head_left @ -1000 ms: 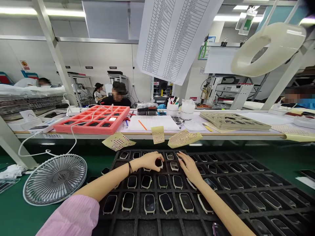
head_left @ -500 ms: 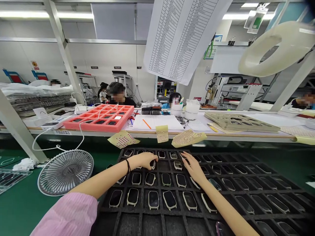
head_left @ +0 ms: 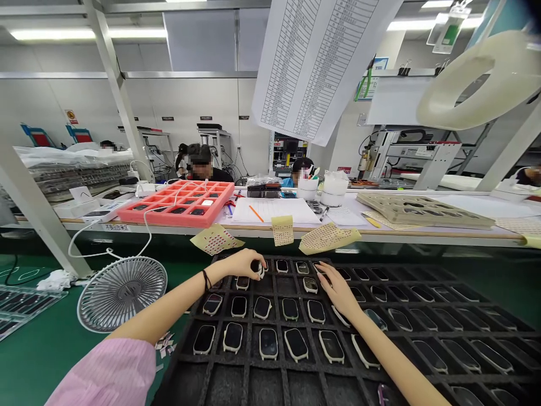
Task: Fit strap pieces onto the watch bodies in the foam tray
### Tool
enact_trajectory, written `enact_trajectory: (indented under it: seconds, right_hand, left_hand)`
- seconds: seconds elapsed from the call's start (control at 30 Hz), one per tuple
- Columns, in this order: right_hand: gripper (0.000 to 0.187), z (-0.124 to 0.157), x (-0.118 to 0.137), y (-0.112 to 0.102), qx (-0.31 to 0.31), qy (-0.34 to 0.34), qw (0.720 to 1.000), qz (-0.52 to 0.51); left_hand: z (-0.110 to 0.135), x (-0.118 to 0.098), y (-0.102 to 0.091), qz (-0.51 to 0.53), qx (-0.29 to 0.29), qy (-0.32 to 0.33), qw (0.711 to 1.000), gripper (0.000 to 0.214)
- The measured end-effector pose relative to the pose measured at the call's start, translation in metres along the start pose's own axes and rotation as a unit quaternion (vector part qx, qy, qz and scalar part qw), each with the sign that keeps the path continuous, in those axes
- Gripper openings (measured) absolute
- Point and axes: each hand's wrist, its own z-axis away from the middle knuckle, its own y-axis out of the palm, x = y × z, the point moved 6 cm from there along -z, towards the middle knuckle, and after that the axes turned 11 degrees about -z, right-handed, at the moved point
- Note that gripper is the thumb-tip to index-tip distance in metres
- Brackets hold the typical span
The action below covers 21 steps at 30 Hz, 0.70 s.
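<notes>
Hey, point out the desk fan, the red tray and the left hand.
Desk fan (head_left: pixel 122 294), head view, on the grille's centre hub.
Red tray (head_left: pixel 177 221), head view, on its front wall.
Left hand (head_left: pixel 239 264), head view, on its back.

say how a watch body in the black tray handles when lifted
The watch body probably feels stiff and light, being a small rigid shell. Its glossy face looks slippery; the separate cells of the black tray suggest it scratches easily.

on the far bench lies a red silicone tray (head_left: pixel 175 219) with small black pieces inside, and a beige tray (head_left: pixel 422 221) is at the right. a printed paper list (head_left: pixel 325 62) hangs above, a person in black (head_left: pixel 207 172) sits behind, and a wire desk fan (head_left: pixel 122 294) stands on the left.
</notes>
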Motion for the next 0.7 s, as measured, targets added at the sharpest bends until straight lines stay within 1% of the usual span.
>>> enact_trajectory:
  seconds: [0.07, 0.1, 0.2, 0.3, 0.43, 0.53, 0.7]
  right_hand:
    - [0.037, 0.000, -0.001, 0.000, -0.001, 0.001, 1.000, -0.005]
    - [0.037, 0.000, -0.001, 0.000, -0.002, 0.001, 1.000, -0.007]
    - [0.037, -0.001, -0.002, -0.001, -0.005, 0.002, 1.000, -0.012]
    - [0.036, -0.001, 0.000, -0.003, -0.010, -0.003, 1.000, -0.020]
    - [0.036, -0.001, 0.002, -0.005, -0.022, -0.011, 0.999, -0.031]
    - [0.034, -0.001, 0.004, -0.006, -0.025, -0.016, 0.999, -0.035]
    - [0.032, 0.000, 0.006, -0.006, -0.019, -0.023, 0.999, -0.040]
  left_hand:
    - [0.006, 0.006, -0.002, -0.017, 0.014, -0.010, 1.000, 0.036]
    - [0.009, 0.008, 0.000, -0.026, 0.027, -0.015, 0.999, 0.036]
    - [0.015, 0.010, 0.013, -0.047, 0.074, -0.021, 0.996, 0.039]
    - [0.018, 0.008, 0.025, -0.064, 0.099, -0.024, 0.993, 0.044]
    - [0.016, 0.003, 0.030, -0.096, 0.104, -0.049, 0.989, 0.050]
    - [0.015, -0.001, 0.030, -0.111, 0.097, -0.064, 0.987, 0.049]
    - [0.018, 0.003, 0.024, -0.093, 0.085, -0.045, 0.991, 0.047]
